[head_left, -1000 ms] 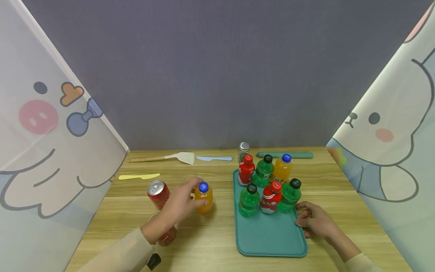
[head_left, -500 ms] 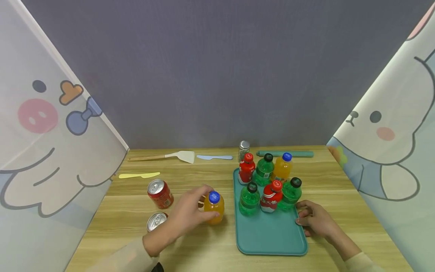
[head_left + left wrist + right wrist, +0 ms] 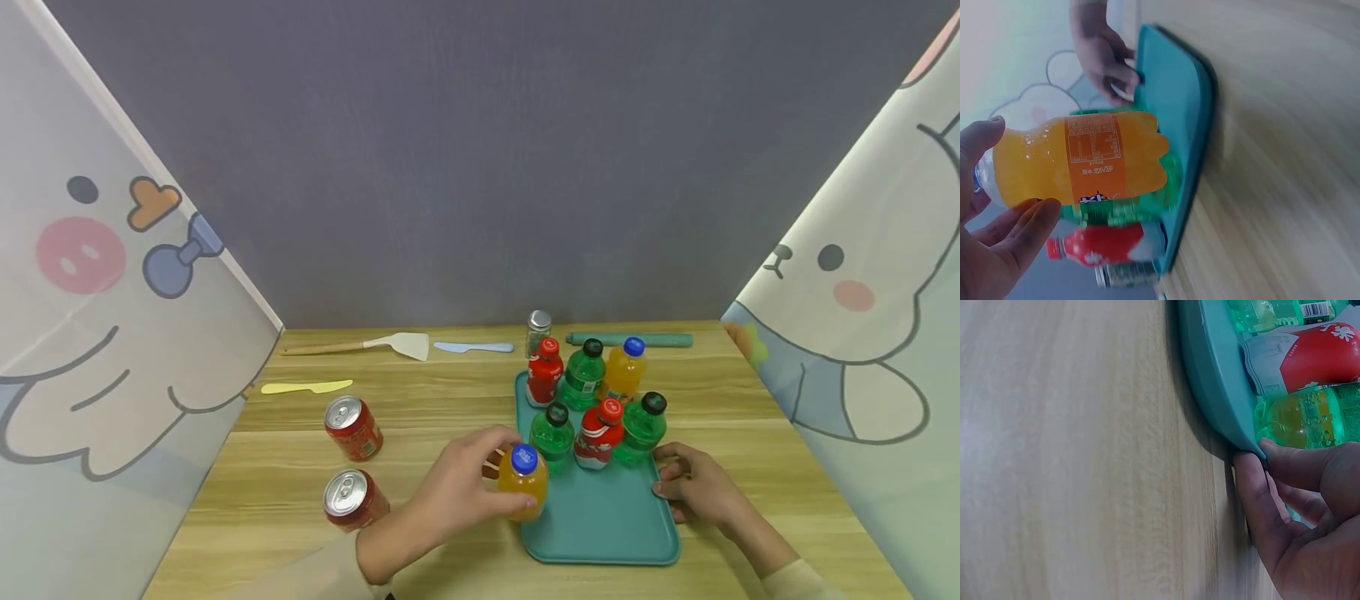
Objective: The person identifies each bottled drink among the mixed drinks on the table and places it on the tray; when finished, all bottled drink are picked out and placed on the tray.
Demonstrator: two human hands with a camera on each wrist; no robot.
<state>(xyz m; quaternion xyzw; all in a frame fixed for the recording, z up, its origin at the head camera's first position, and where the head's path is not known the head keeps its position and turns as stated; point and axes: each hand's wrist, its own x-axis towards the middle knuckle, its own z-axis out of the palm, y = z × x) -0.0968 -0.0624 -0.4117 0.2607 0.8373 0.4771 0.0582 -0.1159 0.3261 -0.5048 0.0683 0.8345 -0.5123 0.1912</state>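
Note:
My left hand (image 3: 468, 483) grips an orange soda bottle (image 3: 522, 483) with a blue cap near its top, as the left wrist view also shows (image 3: 1079, 159). The bottle hangs upright over the left rim of a teal tray (image 3: 600, 525). My right hand (image 3: 697, 483) pinches the tray's right edge between thumb and fingers, seen closely in the right wrist view (image 3: 1304, 506). On the tray's far half stand green bottles (image 3: 551, 437) with black caps, red bottles (image 3: 597, 437), and another orange soda bottle (image 3: 622, 371).
Two red cans (image 3: 354, 429) stand at the left. Along the back lie a spatula (image 3: 375, 346), a light blue knife (image 3: 474, 347) and a green rod (image 3: 630, 339), with a shaker (image 3: 537, 332) beside them. A yellow knife (image 3: 307, 387) lies at far left.
My left hand has carried the orange soda bottle rightward and nearer to me, from the bare table to the tray's left rim. The right hand keeps its place on the tray.

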